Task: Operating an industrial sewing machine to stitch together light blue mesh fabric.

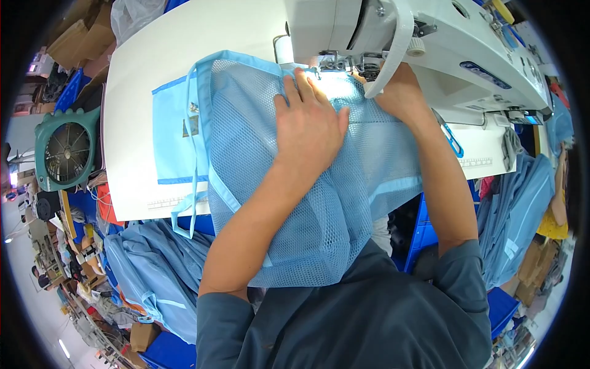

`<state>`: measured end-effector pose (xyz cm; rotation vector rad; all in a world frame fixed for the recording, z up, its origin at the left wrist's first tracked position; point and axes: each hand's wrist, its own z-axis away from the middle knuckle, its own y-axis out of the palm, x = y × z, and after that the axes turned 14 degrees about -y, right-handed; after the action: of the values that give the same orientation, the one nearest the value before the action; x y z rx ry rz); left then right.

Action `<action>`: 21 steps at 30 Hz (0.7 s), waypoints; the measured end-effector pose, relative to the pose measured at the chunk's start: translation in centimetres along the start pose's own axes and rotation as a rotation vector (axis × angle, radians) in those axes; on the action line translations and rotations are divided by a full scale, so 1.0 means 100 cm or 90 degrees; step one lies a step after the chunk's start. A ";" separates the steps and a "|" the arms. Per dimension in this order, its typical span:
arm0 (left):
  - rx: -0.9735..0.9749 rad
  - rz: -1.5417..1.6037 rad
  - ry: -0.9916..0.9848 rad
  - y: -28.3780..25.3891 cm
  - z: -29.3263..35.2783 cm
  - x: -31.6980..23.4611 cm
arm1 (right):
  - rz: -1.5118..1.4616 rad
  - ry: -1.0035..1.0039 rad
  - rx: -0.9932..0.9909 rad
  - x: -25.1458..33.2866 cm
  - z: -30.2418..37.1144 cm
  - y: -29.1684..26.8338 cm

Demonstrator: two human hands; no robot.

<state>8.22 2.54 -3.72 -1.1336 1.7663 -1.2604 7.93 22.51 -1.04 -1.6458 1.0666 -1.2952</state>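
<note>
A blue mesh piece [243, 114] with light blue binding lies under the sewing machine [510, 61] and drapes over the table's front edge onto my lap. My left hand [310, 129] rests flat on the mesh just in front of the lit presser foot [332, 63], its fingers stretched out and apart. Right of the foot, my right hand [399, 95] reaches in at the fabric's edge; the machine's white curved arm and the cloth hide its fingertips. At the mesh's left side lies a light blue fabric panel [171, 135], with a narrow tie strip [195, 154] hanging down.
The white table [132, 123] carries blue-handled snips [455, 142] right of my right forearm. A green fan [66, 147] stands beyond its left edge. Piles of blue mesh pieces hang at the lower left [160, 264] and at the right [516, 209].
</note>
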 end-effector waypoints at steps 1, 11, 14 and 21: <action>0.000 -0.008 -0.001 0.000 -0.001 0.000 | 0.001 0.001 0.000 -0.001 0.000 0.000; 0.023 -0.012 0.004 0.002 -0.004 0.002 | 0.014 0.003 0.028 -0.001 -0.002 -0.001; 0.002 0.001 0.003 0.005 -0.003 0.002 | 0.021 0.002 0.039 -0.001 -0.004 -0.002; -0.013 -0.006 0.006 0.008 -0.002 0.001 | 0.037 -0.025 -0.008 -0.007 0.000 0.004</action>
<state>7.83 2.60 -4.41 -1.1500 1.7860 -1.2579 7.79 23.04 -1.69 -1.6307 1.0924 -1.2172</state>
